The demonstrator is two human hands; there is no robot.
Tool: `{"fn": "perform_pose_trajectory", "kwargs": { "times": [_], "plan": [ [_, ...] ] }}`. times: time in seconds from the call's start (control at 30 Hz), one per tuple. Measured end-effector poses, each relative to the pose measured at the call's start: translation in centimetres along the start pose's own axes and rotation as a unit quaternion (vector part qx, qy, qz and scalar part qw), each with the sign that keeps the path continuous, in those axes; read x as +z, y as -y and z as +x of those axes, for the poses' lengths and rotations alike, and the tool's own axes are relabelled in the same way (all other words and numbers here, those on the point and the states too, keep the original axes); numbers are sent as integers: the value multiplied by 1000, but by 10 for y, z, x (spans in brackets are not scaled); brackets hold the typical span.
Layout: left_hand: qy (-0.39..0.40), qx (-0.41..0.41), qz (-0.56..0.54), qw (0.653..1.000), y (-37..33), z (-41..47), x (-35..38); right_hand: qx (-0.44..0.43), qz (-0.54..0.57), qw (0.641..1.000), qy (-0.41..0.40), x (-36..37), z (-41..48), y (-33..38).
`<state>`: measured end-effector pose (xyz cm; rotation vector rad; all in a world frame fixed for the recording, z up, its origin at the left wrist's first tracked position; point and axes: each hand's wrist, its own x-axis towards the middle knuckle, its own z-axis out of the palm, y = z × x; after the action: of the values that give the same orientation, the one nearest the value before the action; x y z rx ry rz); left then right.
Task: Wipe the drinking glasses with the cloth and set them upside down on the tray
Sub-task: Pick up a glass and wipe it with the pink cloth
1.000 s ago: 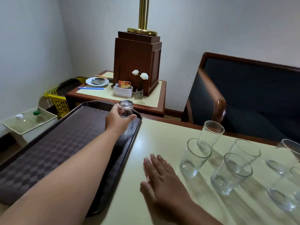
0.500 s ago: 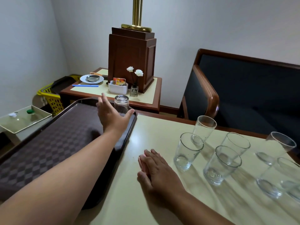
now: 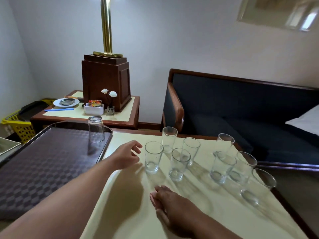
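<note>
One clear glass (image 3: 96,129) stands upside down at the far right corner of the dark checkered tray (image 3: 43,163). Several upright clear glasses stand on the cream table, the nearest one (image 3: 152,157) just right of my left hand (image 3: 127,156). My left hand hovers over the table, fingers apart and curled, holding nothing, a short gap from that glass. My right hand (image 3: 170,202) lies flat on the table near the front, palm down, holding nothing. No cloth is in view.
A side table (image 3: 120,118) behind the tray holds a wooden lamp base (image 3: 106,81), a plate, a white sachet holder and a small flower vase. A dark blue wooden-armed sofa (image 3: 241,107) stands beyond the table. A yellow basket (image 3: 19,126) sits at far left.
My left hand let go of the upside-down glass on the tray and moved right, off the tray, toward the nearest upright glass. My right hand stayed flat on the table.
</note>
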<state>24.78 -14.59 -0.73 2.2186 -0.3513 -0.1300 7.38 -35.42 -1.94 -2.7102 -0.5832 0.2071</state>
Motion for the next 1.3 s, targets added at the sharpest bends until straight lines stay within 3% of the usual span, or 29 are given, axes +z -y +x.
{"fn": "perform_pose_trajectory", "kwargs": {
  "times": [0.1,0.17,0.43,0.53,0.7,0.8,0.9,0.97,1.03,1.1,1.2,1.3],
  "plan": [
    [106,-29,-31,993,-15,-3,8,53,12,998,13,-8,-22,-13],
    [125,-18,-21,992,-24,-2,16,94,9,995,18,-7,-26,-21],
    [-29,-24,-8,999,-40,-24,28,212,26,971,-110,-9,-27,-14],
    [-82,-68,-107,988,-48,-52,13,259,97,948,-156,-18,-25,-3],
    [-96,-98,-416,899,-102,-111,-19,153,262,894,-331,-71,-13,47],
    [-105,-73,-498,857,-126,-150,-25,64,337,860,-379,-98,-17,97],
    [-102,-47,-537,836,-131,-181,-25,28,321,867,-379,-103,-18,132],
    [-104,3,-483,869,-128,-195,-29,18,320,868,-380,-108,-16,151],
    [-131,66,-360,921,-124,-202,-38,-2,360,852,-381,-115,-15,167],
    [-164,116,-244,949,-122,-205,-48,-37,374,845,-381,-121,-16,180],
    [-197,151,-184,951,-124,-209,-59,-41,350,854,-382,-123,-11,183],
    [-222,160,-191,943,-129,-211,-64,21,347,856,-382,-122,-1,169]
  ]
}}
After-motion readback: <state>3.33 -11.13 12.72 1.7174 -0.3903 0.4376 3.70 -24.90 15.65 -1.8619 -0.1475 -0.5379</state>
